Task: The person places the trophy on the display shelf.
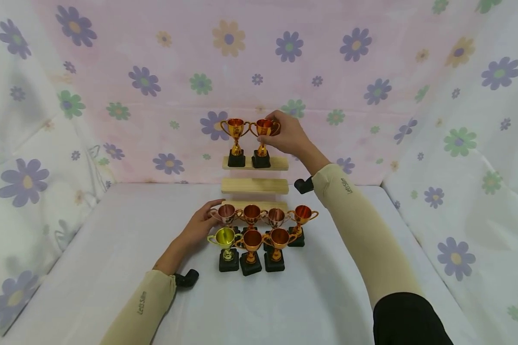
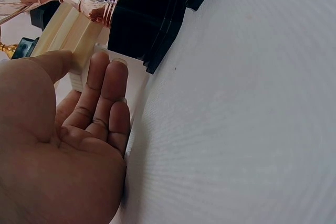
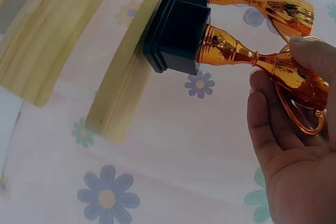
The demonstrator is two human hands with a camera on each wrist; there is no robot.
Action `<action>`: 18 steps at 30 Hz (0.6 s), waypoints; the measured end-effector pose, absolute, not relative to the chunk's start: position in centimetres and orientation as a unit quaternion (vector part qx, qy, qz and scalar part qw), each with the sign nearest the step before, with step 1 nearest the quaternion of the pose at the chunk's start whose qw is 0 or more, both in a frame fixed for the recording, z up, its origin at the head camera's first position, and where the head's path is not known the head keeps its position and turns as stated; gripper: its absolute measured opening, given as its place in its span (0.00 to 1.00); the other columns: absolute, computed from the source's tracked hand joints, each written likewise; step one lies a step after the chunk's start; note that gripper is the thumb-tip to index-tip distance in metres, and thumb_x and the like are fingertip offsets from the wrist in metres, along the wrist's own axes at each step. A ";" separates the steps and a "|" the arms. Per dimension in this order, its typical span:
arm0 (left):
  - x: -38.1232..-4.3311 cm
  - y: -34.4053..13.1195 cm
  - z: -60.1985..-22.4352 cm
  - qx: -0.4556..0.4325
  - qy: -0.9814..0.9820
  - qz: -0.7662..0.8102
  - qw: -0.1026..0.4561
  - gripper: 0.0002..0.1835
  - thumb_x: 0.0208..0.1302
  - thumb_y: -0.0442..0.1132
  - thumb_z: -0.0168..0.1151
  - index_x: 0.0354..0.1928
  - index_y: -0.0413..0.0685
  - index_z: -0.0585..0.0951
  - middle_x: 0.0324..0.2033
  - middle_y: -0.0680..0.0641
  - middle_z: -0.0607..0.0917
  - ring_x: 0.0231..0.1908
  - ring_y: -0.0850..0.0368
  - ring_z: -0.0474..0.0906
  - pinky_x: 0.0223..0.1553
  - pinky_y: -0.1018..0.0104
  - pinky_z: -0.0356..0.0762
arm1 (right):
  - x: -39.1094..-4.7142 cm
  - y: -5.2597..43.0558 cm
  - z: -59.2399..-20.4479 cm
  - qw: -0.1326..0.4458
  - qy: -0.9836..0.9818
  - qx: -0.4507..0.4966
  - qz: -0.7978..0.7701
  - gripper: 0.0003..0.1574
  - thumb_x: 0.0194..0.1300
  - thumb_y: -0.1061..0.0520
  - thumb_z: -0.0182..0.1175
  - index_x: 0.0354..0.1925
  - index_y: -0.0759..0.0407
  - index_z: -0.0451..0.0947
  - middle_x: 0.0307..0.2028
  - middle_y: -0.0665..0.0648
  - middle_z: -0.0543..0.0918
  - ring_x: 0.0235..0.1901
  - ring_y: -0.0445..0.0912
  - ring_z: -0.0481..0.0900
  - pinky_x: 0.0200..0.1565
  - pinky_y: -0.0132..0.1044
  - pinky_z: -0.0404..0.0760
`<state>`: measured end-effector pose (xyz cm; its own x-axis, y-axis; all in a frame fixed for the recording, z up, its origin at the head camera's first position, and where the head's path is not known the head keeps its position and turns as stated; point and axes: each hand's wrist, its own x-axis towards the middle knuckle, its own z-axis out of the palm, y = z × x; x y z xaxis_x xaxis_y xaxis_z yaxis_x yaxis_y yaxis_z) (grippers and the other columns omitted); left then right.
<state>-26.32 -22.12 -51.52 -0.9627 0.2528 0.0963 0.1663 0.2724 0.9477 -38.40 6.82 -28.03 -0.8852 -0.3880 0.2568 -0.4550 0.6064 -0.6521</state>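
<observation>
A shiny gold, two-handled, black-based trophy (image 1: pixel 262 151) is pinched in the right grip (image 1: pixel 287 134), about midway along the pale wooden top step (image 1: pixel 280 163); the left grip (image 1: pixel 198 225), fingers loosely extended, is held beside the bottom step (image 1: pixel 265 204).

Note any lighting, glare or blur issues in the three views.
Head: soft light, faint shadow on the table beside the right sleeve; left wrist: tilted and dim, glints on the copper trophy; right wrist: tilted, bright glints on the held gold trophy; no obvious motion blur in any view.

Booth-like tabletop setting, with flower-print cloth (image 1: pixel 259 93) around a white-covered table (image 1: pixel 250 306).
</observation>
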 end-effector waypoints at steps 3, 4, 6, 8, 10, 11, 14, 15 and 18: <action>-26.3 -22.2 -51.5 0.140 0.794 0.590 0.035 0.28 0.83 0.35 0.53 0.80 0.42 0.64 0.42 0.42 0.86 0.44 0.58 0.86 0.57 0.62 0.80 | -38.6 6.6 -28.1 0.043 -0.896 0.235 0.374 0.36 0.69 0.48 0.73 0.68 0.59 0.72 0.55 0.59 0.82 0.51 0.53 0.81 0.56 0.46 0.84; -26.3 -22.2 -51.5 0.138 0.795 0.589 0.035 0.28 0.83 0.35 0.53 0.80 0.43 0.64 0.41 0.43 0.86 0.44 0.58 0.86 0.57 0.62 0.80 | -38.7 6.5 -28.2 0.043 -0.897 0.235 0.373 0.36 0.69 0.48 0.73 0.68 0.59 0.72 0.55 0.59 0.82 0.51 0.52 0.81 0.55 0.46 0.84; -26.3 -22.2 -51.4 0.137 0.799 0.584 0.032 0.28 0.83 0.35 0.53 0.80 0.43 0.65 0.41 0.43 0.86 0.44 0.58 0.86 0.58 0.62 0.80 | -38.8 6.4 -28.3 0.045 -0.898 0.235 0.369 0.36 0.70 0.47 0.73 0.67 0.58 0.72 0.54 0.59 0.82 0.50 0.52 0.81 0.55 0.46 0.84; -26.3 -22.1 -51.4 0.133 0.803 0.581 0.031 0.28 0.83 0.35 0.54 0.80 0.44 0.65 0.42 0.43 0.86 0.44 0.58 0.86 0.58 0.60 0.80 | -39.0 6.2 -28.4 0.046 -0.899 0.238 0.366 0.36 0.70 0.47 0.73 0.67 0.59 0.72 0.55 0.59 0.81 0.49 0.52 0.81 0.55 0.46 0.83; -26.3 -22.1 -51.4 0.128 0.806 0.577 0.031 0.28 0.83 0.35 0.53 0.80 0.45 0.65 0.44 0.41 0.86 0.45 0.56 0.86 0.59 0.57 0.80 | -39.2 6.1 -28.5 0.044 -0.901 0.239 0.361 0.36 0.70 0.47 0.73 0.68 0.59 0.72 0.55 0.59 0.81 0.49 0.52 0.80 0.55 0.46 0.83; -26.3 -22.1 -51.4 0.127 0.806 0.577 0.033 0.28 0.83 0.35 0.53 0.80 0.45 0.65 0.45 0.41 0.86 0.46 0.56 0.86 0.60 0.56 0.80 | -39.3 6.1 -28.5 0.043 -0.901 0.239 0.359 0.36 0.70 0.48 0.73 0.68 0.59 0.72 0.56 0.59 0.81 0.49 0.52 0.80 0.55 0.46 0.83; -26.3 -22.1 -51.4 0.118 0.808 0.576 0.039 0.28 0.83 0.36 0.53 0.80 0.47 0.65 0.49 0.39 0.87 0.47 0.55 0.86 0.61 0.52 0.80 | -39.4 6.0 -28.6 0.038 -0.902 0.237 0.358 0.37 0.70 0.48 0.73 0.69 0.60 0.71 0.56 0.60 0.81 0.49 0.53 0.80 0.55 0.46 0.82; -26.3 -22.1 -51.4 0.118 0.809 0.575 0.040 0.28 0.83 0.36 0.53 0.80 0.47 0.65 0.49 0.38 0.87 0.47 0.55 0.86 0.61 0.52 0.79 | -39.4 5.9 -28.6 0.037 -0.903 0.235 0.358 0.37 0.70 0.48 0.73 0.69 0.60 0.71 0.56 0.60 0.81 0.50 0.53 0.80 0.55 0.46 0.82; -26.3 -22.0 -51.3 0.120 0.806 0.578 0.040 0.28 0.83 0.36 0.53 0.80 0.47 0.65 0.49 0.39 0.87 0.47 0.55 0.85 0.61 0.53 0.80 | -39.5 5.9 -28.5 0.035 -0.902 0.231 0.364 0.37 0.70 0.48 0.73 0.69 0.59 0.71 0.56 0.60 0.81 0.50 0.53 0.80 0.56 0.47 0.82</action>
